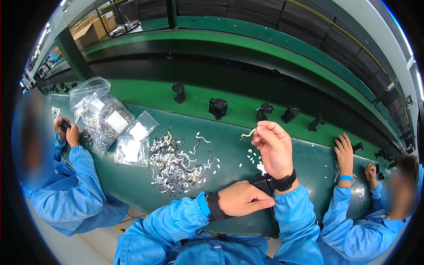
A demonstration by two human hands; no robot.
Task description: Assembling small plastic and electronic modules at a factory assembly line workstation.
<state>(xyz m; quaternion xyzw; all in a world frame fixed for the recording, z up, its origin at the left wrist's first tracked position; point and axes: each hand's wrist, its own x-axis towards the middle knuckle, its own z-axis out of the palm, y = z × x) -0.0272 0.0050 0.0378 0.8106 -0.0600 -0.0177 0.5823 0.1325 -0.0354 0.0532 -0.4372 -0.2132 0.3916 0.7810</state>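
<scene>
Raised above the tabletop's (132, 176) near edge, the right hand (274, 148) pinches a small pale bent clip (248, 133) at its fingertips — light, thin, probably springy, best gripped mid-length — while the left hand (242, 198) rests closed over a black part (261, 182).

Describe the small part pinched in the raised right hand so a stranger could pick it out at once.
Start at the green workbench and find the right hand raised above its middle. Between its fingertips hangs a small, thin, curved strip, pale yellow with a dark end. Unlike the heap of similar strips lying on the bench, it alone is held up in the air.
</scene>
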